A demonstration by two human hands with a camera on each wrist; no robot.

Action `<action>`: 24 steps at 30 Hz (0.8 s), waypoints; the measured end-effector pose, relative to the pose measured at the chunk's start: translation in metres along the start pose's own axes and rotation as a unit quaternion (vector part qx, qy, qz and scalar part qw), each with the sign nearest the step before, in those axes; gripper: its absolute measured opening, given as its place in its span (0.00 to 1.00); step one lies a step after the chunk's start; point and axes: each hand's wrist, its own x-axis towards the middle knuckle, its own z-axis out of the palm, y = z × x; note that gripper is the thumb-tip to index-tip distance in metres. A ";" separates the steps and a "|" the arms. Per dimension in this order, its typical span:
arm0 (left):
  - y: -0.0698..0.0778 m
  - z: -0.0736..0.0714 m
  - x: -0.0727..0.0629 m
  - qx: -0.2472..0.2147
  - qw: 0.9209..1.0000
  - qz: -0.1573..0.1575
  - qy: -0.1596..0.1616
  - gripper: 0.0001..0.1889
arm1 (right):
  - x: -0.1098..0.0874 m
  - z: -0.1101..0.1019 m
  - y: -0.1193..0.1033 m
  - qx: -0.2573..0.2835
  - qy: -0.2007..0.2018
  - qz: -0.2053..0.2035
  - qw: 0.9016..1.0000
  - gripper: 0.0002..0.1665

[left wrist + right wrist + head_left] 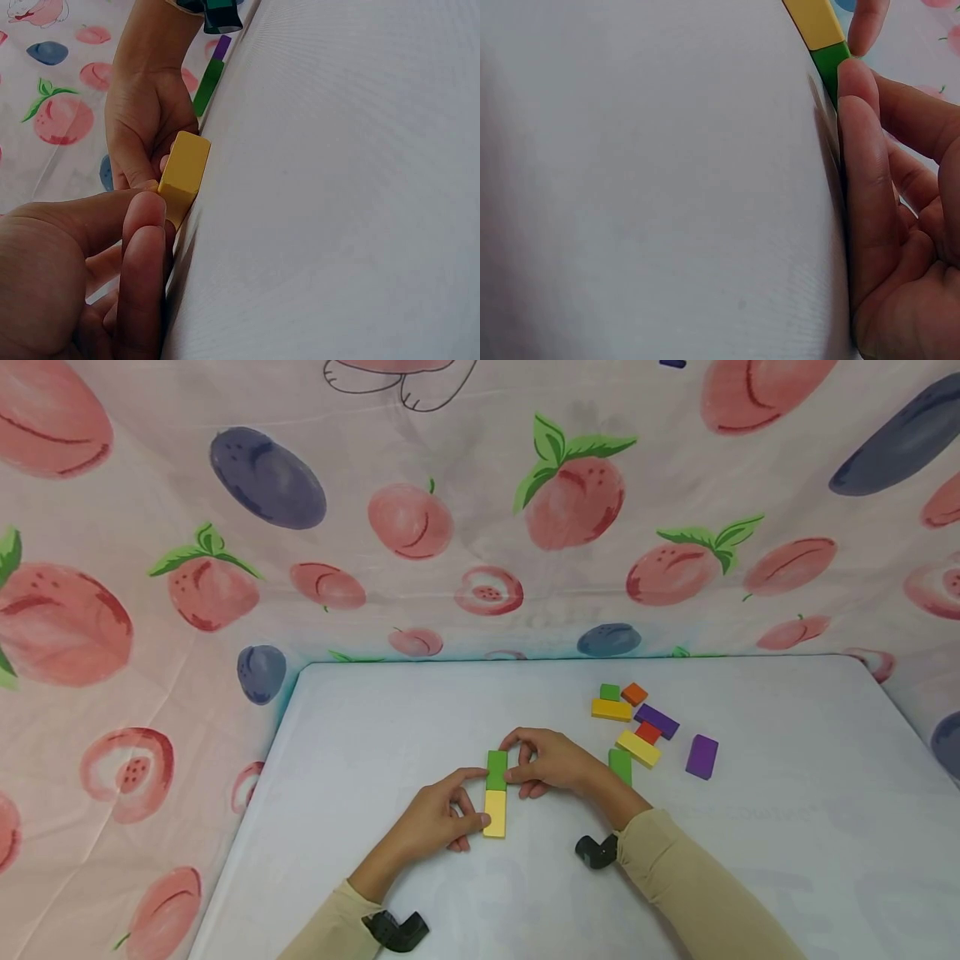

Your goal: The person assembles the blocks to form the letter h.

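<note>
A green block (497, 770) and a yellow block (494, 814) lie end to end in one line on the white table, the yellow one nearer me. My left hand (437, 814) touches their left side, its index fingertip at the green block and its thumb at the yellow one. From the right, my right hand (551, 763) pinches the green block, with the index finger at the far end and the thumb on the right side. The left wrist view shows the yellow block (185, 165) from its near end. In the right wrist view, fingers partly hide the green block (830, 66).
Right of my right hand lie several loose blocks: yellow (611, 710), purple (657, 722), red (648, 732), orange (634, 694) and green (620, 766). Another purple block (702, 757) lies apart. A fruit-patterned cloth (450, 443) hangs behind the white table (375, 718).
</note>
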 end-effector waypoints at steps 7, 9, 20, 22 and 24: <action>-0.001 0.000 0.000 -0.002 1.000 -0.002 0.000 0.33 | 0.000 0.000 0.000 0.000 0.000 0.002 1.000 0.25; -0.001 0.000 0.000 -0.001 1.000 -0.002 0.000 0.33 | 0.000 0.000 0.000 0.000 0.000 0.004 1.000 0.25; -0.001 0.001 0.001 -0.007 1.000 -0.006 0.005 0.33 | 0.001 -0.001 -0.001 0.002 0.001 0.007 1.000 0.24; 0.000 0.001 0.001 -0.012 1.000 -0.009 0.004 0.33 | 0.000 -0.001 -0.001 0.001 0.001 0.006 1.000 0.25; 0.000 0.001 0.001 -0.019 1.000 -0.012 0.004 0.34 | 0.000 -0.001 -0.001 0.000 0.000 0.006 1.000 0.25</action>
